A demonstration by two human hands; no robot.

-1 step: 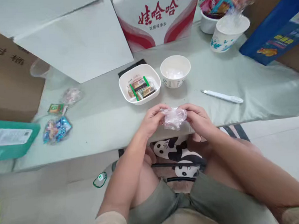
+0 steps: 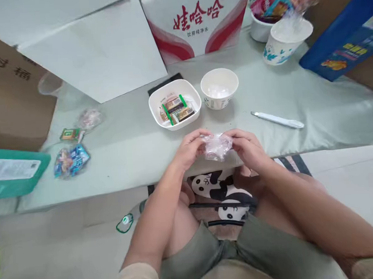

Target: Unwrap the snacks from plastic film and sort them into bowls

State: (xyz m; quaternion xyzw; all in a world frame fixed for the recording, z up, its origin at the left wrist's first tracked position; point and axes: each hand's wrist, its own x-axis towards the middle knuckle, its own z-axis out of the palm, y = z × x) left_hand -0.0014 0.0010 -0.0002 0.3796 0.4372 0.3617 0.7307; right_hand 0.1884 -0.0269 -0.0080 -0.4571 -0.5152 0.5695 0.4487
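Observation:
Between my two hands is a crumpled clear plastic bag (image 2: 217, 147), held just above the table's front edge. My left hand (image 2: 191, 146) pinches its left side with thumb and fingers. On the opposite side, my right hand (image 2: 245, 144) grips it the same way. Whether anything lies inside the bag I cannot tell. Just beyond my hands sits a white square bowl (image 2: 155, 100) with several small packaged items (image 2: 180, 108) in it. Beside that stands a round paper bowl (image 2: 219, 103) with clear plastic inside.
A white-handled cutter (image 2: 277, 119) lies right of my hands. Small wrapped packets (image 2: 71, 161) are at the left. White cartons (image 2: 196, 39) line the back. A paper cup (image 2: 281, 47) and a bowl of snack packets (image 2: 260, 29) stand back right, near a blue package (image 2: 334, 36).

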